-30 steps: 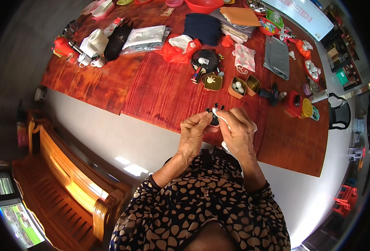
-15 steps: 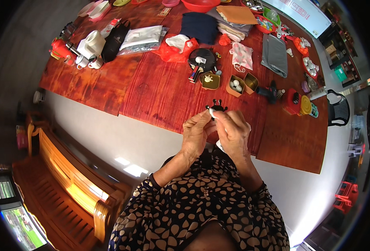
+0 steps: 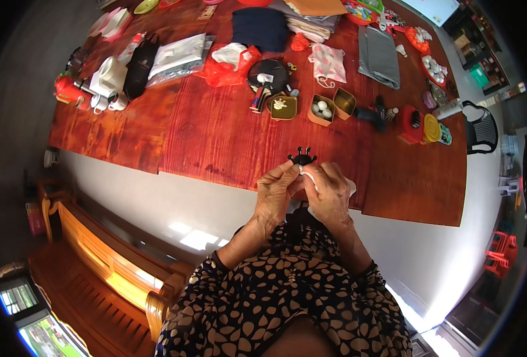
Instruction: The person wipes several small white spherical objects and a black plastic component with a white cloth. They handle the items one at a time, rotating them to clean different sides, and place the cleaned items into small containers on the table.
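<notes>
Just over the near edge of the table, both my hands are together. My left hand (image 3: 273, 190) pinches a small black object (image 3: 302, 159) with several short, round-tipped prongs pointing away from me. Its lower part is hidden behind my fingers. My right hand (image 3: 329, 193) is closed on a white cloth or tissue (image 3: 351, 188), and a piece of that white material touches the black object between my thumbs. Farther off stand a square box of white balls (image 3: 322, 109), a second square box (image 3: 344, 103), and a box with pale pieces (image 3: 282, 107).
The red-brown wooden table (image 3: 216, 140) spreads ahead. A black round case (image 3: 269, 76), a red plastic bag (image 3: 231, 64), a grey folded sheet (image 3: 378, 58) and dark folded cloth (image 3: 259, 28) lie on it. White mugs (image 3: 117, 102) stand left. A wooden bench (image 3: 97, 238) is at my lower left.
The head view has shifted, so the table's things appear a little higher and more to the left. My right fingers have moved down the black object with the white material, uncovering more of it.
</notes>
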The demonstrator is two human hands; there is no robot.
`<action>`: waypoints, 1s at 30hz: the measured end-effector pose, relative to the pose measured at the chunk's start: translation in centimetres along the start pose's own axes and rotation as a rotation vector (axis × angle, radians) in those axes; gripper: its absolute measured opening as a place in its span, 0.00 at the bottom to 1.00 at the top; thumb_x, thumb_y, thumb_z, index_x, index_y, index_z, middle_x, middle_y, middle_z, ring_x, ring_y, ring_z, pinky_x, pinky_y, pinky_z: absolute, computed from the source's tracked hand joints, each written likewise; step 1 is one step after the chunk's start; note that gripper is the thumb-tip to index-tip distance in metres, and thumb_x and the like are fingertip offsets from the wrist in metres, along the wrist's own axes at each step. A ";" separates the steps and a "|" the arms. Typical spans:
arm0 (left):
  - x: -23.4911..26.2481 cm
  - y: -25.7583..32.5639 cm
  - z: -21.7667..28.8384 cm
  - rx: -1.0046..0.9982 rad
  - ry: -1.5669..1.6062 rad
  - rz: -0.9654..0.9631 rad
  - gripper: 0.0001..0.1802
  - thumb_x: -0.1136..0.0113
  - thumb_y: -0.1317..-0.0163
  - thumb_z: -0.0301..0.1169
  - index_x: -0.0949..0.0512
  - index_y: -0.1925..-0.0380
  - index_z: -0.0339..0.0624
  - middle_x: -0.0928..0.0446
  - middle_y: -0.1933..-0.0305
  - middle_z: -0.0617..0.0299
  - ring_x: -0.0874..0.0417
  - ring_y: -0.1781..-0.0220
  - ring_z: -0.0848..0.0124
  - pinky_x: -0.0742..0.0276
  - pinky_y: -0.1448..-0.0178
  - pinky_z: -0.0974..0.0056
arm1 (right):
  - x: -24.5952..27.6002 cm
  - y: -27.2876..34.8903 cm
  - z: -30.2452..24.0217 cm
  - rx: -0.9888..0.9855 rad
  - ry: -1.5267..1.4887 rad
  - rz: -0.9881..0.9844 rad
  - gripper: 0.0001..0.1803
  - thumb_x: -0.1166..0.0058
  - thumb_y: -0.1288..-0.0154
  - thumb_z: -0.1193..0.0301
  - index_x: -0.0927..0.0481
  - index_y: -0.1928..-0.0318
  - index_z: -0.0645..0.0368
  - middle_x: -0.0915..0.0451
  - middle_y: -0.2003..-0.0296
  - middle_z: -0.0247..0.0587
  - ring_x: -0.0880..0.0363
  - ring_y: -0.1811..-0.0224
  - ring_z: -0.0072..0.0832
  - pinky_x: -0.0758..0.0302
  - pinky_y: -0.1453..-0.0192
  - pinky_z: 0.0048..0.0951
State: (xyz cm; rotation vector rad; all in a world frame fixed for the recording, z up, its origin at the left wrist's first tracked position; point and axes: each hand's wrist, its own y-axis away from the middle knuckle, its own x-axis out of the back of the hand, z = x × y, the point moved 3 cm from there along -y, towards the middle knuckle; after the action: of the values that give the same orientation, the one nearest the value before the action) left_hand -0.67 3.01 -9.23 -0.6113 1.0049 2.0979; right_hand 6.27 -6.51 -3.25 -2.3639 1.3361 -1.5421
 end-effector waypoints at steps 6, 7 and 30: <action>-0.6 -4.3 -2.8 0.072 -0.092 0.023 0.06 0.42 0.38 0.26 0.20 0.61 0.39 0.19 0.63 0.59 0.18 0.66 0.72 0.19 0.63 0.67 | 1.3 1.0 5.0 -0.201 -0.223 -0.109 0.05 0.42 0.47 0.76 0.21 0.68 0.56 0.26 0.76 0.38 0.25 0.72 0.35 0.29 0.71 0.34; -0.3 -5.5 -3.6 0.084 -0.117 0.062 0.06 0.42 0.38 0.26 0.20 0.62 0.40 0.19 0.62 0.58 0.18 0.66 0.72 0.19 0.64 0.67 | 1.5 1.2 5.9 -0.250 -0.238 -0.132 0.04 0.42 0.47 0.76 0.21 0.69 0.56 0.27 0.77 0.38 0.25 0.72 0.35 0.29 0.71 0.34; -1.4 -35.6 -15.0 -0.666 -1.324 0.247 0.07 0.39 0.52 0.23 0.25 0.71 0.42 0.29 0.63 0.59 0.22 0.67 0.59 0.24 0.65 0.57 | 2.2 1.4 25.4 -0.593 -0.255 -0.349 0.03 0.44 0.47 0.79 0.21 0.69 0.61 0.23 0.74 0.44 0.25 0.69 0.41 0.29 0.65 0.38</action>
State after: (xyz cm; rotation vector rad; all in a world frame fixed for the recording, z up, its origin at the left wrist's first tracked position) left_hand 29.19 5.93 -33.57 0.6555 -0.3949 2.3373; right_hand 24.92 -19.21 -15.20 -3.1567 1.5413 -0.9135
